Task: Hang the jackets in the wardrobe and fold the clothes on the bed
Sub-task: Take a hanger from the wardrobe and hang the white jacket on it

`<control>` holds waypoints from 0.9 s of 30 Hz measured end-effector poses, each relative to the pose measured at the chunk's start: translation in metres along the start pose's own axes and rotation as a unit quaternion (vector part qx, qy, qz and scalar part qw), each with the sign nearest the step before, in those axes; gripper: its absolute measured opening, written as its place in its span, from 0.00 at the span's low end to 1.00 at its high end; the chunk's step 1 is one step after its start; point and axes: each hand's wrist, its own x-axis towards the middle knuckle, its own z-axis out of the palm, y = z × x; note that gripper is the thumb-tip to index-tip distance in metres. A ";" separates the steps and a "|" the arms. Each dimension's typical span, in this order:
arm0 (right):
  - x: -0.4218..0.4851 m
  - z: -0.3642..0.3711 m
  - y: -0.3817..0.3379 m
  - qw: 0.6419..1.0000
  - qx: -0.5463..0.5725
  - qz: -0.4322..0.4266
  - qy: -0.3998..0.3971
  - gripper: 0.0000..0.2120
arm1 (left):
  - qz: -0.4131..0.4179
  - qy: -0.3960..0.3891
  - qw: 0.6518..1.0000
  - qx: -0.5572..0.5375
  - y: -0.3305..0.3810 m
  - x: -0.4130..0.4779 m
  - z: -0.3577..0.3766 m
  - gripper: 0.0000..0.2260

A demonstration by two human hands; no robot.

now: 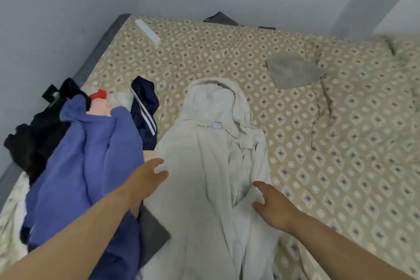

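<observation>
Both of your hands are out flat and holding nothing right now: left hand (150, 175) sits at the left edge of the white hooded garment (213, 166), right hand (272, 207) on its right edge, fingers spread on both. That garment lies lengthwise in the middle of the bed (341, 143), hood pointing away from you and inside label showing, and the body is pretty rumpled, with ridges running down it. My take is you're at the smoothing stage before the fold, so sweep outward from the centre to the edges and flatten those ridges first, otherwise every crease gets locked in. Sort the sleeves too; I honestly can't tell where they lie in that bunched cloth. Watch the left side, since the blue hoodie (91, 154) from the pile is touching the white edge and a grey piece (154, 232) pokes out between them near your forearm, so nudge those clear or you'll fold them in. Navy striped piece (145, 107) and black clothes (34, 138) are waiting further back in that pile.
</observation>
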 end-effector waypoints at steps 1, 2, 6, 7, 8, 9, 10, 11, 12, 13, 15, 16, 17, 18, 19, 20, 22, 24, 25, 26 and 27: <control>0.019 0.005 0.005 1.000 0.010 -0.009 0.024 0.29 | 0.001 0.010 1.000 0.011 -0.006 0.017 0.008 0.25; 0.039 0.009 0.012 0.999 0.016 -0.012 0.048 0.29 | -0.004 0.020 1.000 0.013 -0.012 0.037 0.014 0.26; 0.111 0.019 0.030 0.991 -0.012 -0.042 0.123 0.26 | 0.004 0.035 0.999 0.011 -0.029 0.107 0.039 0.20; 0.125 0.019 0.035 0.986 -0.017 -0.043 0.158 0.23 | 0.026 0.046 0.998 0.023 -0.031 0.121 0.044 0.12; 0.137 0.017 0.039 0.980 -0.015 -0.038 0.194 0.20 | 0.043 0.055 0.997 0.037 -0.033 0.134 0.048 0.06; 0.148 0.015 0.044 0.974 -0.007 -0.026 0.225 0.17 | 0.048 0.062 0.996 0.036 -0.036 0.145 0.053 0.04; 0.160 0.012 0.049 0.969 0.006 -0.013 0.245 0.15 | 0.046 0.066 0.996 0.031 -0.036 0.153 0.055 0.04; 0.169 0.010 0.053 0.967 0.026 0.005 0.252 0.13 | 0.045 0.074 0.996 0.025 -0.036 0.160 0.057 0.04; 0.177 0.008 0.056 0.966 0.049 0.023 0.252 0.12 | 0.043 0.090 0.995 0.019 -0.035 0.166 0.058 0.05; 0.182 0.006 0.058 0.963 0.072 0.036 0.259 0.12 | 0.043 0.114 0.993 0.008 -0.036 0.172 0.059 0.08; 0.188 0.000 0.059 0.949 0.153 0.069 0.266 0.19 | 0.041 0.157 0.986 -0.036 -0.034 0.184 0.059 0.13; 0.190 -0.004 0.060 0.941 0.197 0.093 0.260 0.23 | 0.031 0.164 0.984 -0.059 -0.033 0.190 0.059 0.17; 0.190 -0.008 0.059 0.935 0.228 0.116 0.246 0.24 | 0.021 0.165 0.983 -0.079 -0.032 0.194 0.059 0.20; 0.191 -0.011 0.060 0.932 0.242 0.132 0.233 0.22 | 0.006 0.164 0.981 -0.100 -0.031 0.198 0.059 0.23; 0.193 -0.015 0.062 0.929 0.253 0.146 0.227 0.20 | -0.012 0.171 0.978 -0.122 -0.030 0.200 0.060 0.27; 0.194 -0.018 0.063 0.923 0.268 0.155 0.226 0.19 | -0.035 0.181 0.974 -0.131 -0.031 0.201 0.061 0.29; 0.194 -0.023 0.062 0.916 0.291 0.163 0.223 0.20 | -0.079 0.182 0.976 -0.094 -0.033 0.204 0.063 0.29; 0.195 -0.023 0.064 0.914 0.310 0.149 0.215 0.17 | -0.080 0.153 0.978 -0.119 -0.033 0.205 0.064 0.22; 0.193 -0.022 0.065 0.908 0.332 0.142 0.214 0.13 | -0.068 0.136 0.975 -0.162 -0.031 0.203 0.064 0.16; 0.191 -0.021 0.066 0.899 0.354 0.141 0.215 0.11 | -0.057 0.121 0.970 -0.203 -0.027 0.199 0.064 0.11; 0.188 -0.021 0.066 0.889 0.377 0.142 0.217 0.09 | -0.048 0.113 0.965 -0.230 -0.025 0.196 0.062 0.05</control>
